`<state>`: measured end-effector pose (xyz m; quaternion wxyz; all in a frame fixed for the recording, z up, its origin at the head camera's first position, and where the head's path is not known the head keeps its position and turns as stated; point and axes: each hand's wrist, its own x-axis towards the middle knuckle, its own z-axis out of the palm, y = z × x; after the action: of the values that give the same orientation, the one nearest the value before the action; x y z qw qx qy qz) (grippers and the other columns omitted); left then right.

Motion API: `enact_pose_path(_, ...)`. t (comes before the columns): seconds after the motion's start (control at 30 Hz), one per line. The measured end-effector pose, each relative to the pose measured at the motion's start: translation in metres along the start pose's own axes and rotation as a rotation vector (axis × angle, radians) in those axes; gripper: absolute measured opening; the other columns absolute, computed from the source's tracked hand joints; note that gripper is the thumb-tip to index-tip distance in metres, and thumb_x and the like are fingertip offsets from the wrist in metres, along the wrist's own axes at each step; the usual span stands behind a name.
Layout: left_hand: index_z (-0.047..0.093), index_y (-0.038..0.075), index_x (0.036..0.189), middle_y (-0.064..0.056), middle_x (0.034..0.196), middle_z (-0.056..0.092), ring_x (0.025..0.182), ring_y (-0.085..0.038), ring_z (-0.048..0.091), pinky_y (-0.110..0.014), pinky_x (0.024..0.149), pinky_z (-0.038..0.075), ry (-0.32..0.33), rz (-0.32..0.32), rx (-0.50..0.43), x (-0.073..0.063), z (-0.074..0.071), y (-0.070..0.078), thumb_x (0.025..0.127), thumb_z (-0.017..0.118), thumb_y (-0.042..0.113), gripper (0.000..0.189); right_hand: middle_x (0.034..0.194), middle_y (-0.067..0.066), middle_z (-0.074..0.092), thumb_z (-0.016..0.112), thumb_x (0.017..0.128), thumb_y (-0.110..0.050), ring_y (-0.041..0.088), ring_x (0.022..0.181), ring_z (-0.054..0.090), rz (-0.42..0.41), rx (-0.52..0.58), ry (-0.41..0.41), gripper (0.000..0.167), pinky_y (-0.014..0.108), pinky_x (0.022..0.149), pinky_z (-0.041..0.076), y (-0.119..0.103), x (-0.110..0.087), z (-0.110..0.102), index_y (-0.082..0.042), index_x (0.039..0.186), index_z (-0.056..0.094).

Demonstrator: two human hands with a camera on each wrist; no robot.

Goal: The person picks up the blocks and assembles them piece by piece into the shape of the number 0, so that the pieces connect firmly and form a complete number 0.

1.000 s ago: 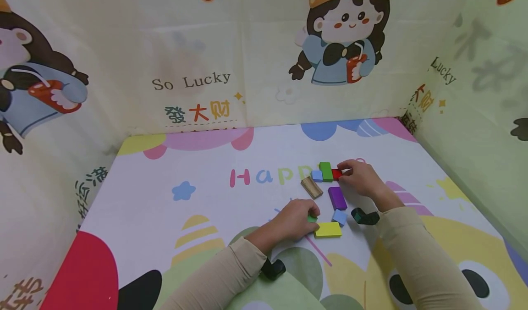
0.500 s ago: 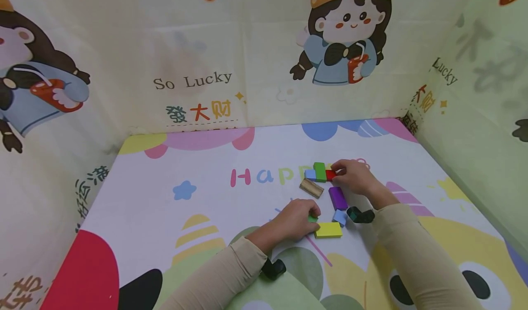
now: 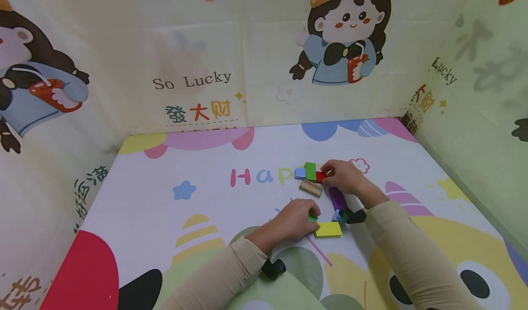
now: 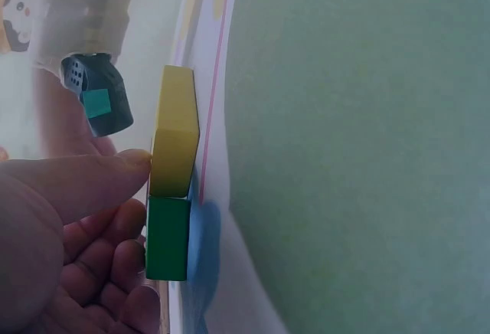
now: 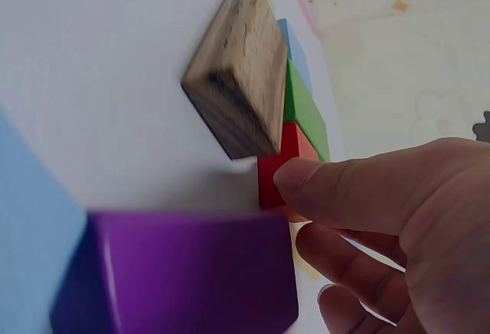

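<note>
One black wrist camera partly hides a light-blue block in the head view. Left wrist: the left hand touches a smooth yellow block; grip on the adjoining green block cannot be confirmed. Right wrist: the right hand pinches a red block beyond a grained wooden block and a purple block.

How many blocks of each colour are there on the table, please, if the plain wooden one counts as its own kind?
Green blocks: 2
Light blue blocks: 2
Red block: 1
Purple block: 1
Yellow block: 1
Wooden block: 1
Total: 8
</note>
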<state>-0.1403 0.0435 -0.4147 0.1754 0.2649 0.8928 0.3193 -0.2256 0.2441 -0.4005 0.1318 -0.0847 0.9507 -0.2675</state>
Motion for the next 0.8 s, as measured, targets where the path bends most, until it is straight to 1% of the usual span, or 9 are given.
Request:
enact_pose_path(0.2, 0.068, 0.014, 0.105, 0.01, 0.094, 0.062, 0.092, -0.006, 0.053, -0.021, 0.088, 0.046, -0.016, -0.021, -0.009, 0.0, 0.0, 0.001, 0.089, 0.078, 0.019, 0.019, 0.106, 0.015, 0.067, 0.072, 0.09, -0.013, 0.029, 0.092, 0.062, -0.037, -0.011, -0.005, 0.033, 0.038, 0.078, 0.056, -0.01, 0.001, 0.005, -0.001, 0.12, 0.064)
enact_pose_path(0.4, 0.069, 0.014, 0.105, 0.011, 0.094, 0.063, 0.093, -0.006, 0.054, -0.022, 0.088, 0.046, -0.005, -0.017, -0.005, 0.0, 0.0, 0.0, 0.089, 0.078, 0.018, 0.019, 0.104, 0.015, 0.067, 0.071, 0.089, -0.011, 0.029, 0.092, 0.062, -0.063, -0.052, 0.003, 0.033, 0.04, 0.079, 0.056, -0.016, 0.001, 0.007, 0.0, 0.119, 0.064)
enact_pose_path(0.67, 0.068, 0.014, 0.105, 0.011, 0.093, 0.063, 0.093, -0.006, 0.053, -0.021, 0.087, 0.046, -0.008, -0.009, 0.006, -0.002, 0.002, 0.0, 0.089, 0.078, 0.019, 0.019, 0.104, 0.013, 0.066, 0.071, 0.09, -0.012, 0.027, 0.09, 0.061, -0.044, -0.059, -0.005, 0.032, 0.04, 0.08, 0.055, -0.016, 0.0, 0.008, -0.001, 0.119, 0.064)
enact_pose_path(0.8, 0.068, 0.014, 0.105, 0.011, 0.093, 0.063, 0.093, -0.005, 0.053, -0.021, 0.087, 0.046, -0.006, -0.003, 0.013, -0.002, 0.001, 0.001, 0.089, 0.078, 0.02, 0.019, 0.105, 0.014, 0.066, 0.071, 0.09, -0.011, 0.028, 0.091, 0.061, -0.05, -0.051, -0.006, 0.032, 0.04, 0.08, 0.055, -0.016, -0.001, 0.007, -0.001, 0.119, 0.064)
